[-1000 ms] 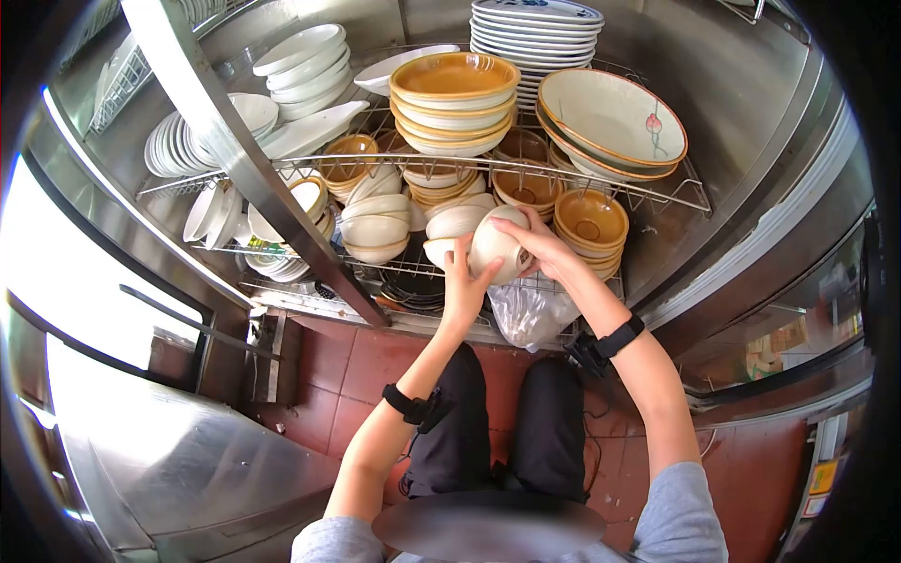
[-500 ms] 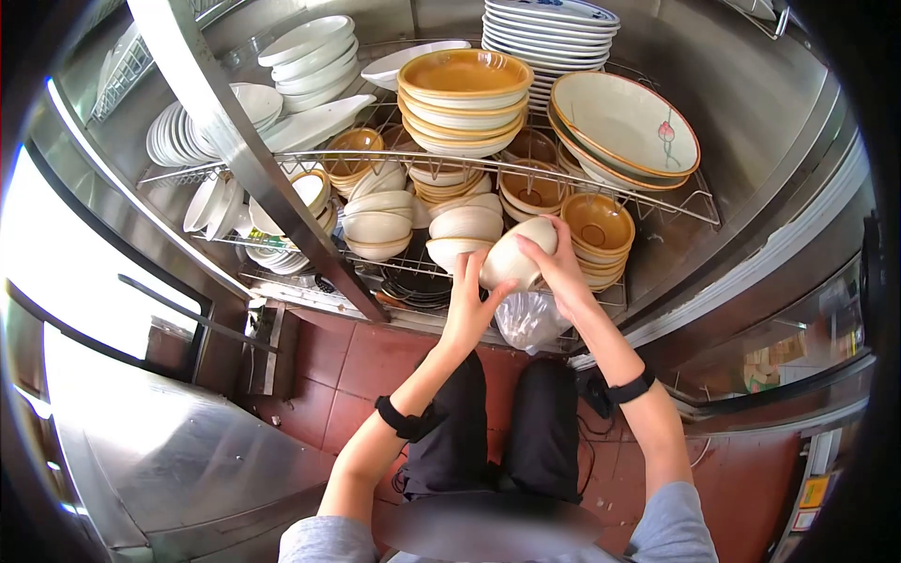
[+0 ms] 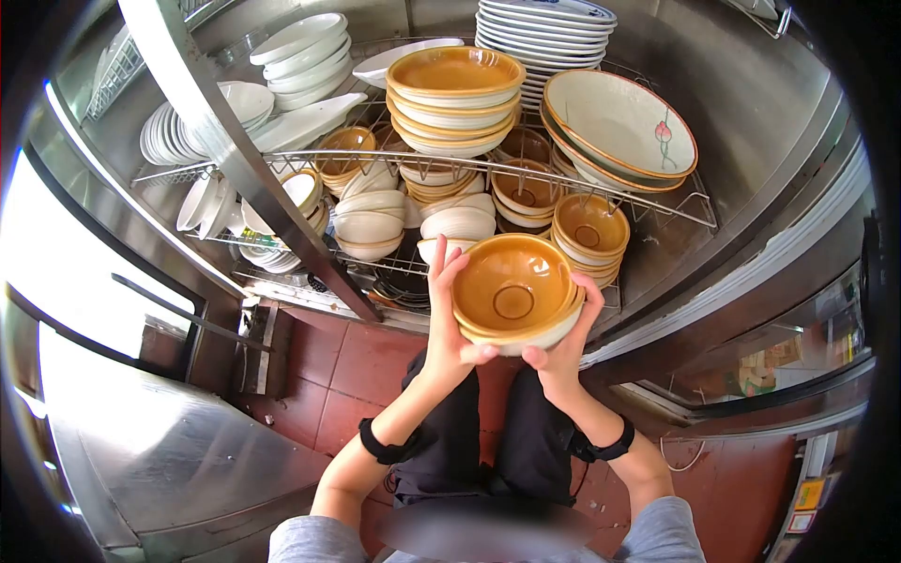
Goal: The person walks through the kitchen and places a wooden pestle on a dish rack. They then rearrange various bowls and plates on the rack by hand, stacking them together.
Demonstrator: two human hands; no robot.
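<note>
Between my two hands is a bowl (image 3: 514, 267) with a brown glazed inside and a pale outside, its hollow turned up toward me. A second rim shows under its edge, so it looks nested in another bowl. My left hand (image 3: 450, 328) grips the left side, thumb at the front and fingers up along the wall. On the right side, my right hand (image 3: 567, 349) holds it the same way. Just behind are a stack of brown bowls (image 3: 591, 225) and some pale upturned bowls (image 3: 457, 223) on the lower rack.
The upper wire shelf (image 3: 610, 190) carries stacked brown-rimmed bowls (image 3: 455, 70), large flower-painted bowls (image 3: 619, 122), blue-patterned plates (image 3: 544, 38) and white dishes (image 3: 300, 52). A metal post (image 3: 249, 159) slants across the left front. Steel cabinet walls (image 3: 751, 122) enclose the racks above a red tiled floor (image 3: 352, 385).
The held bowl has come down toward me and turned from its pale outside to its brown inside. Both hands have lowered with it and now grip opposite sides.
</note>
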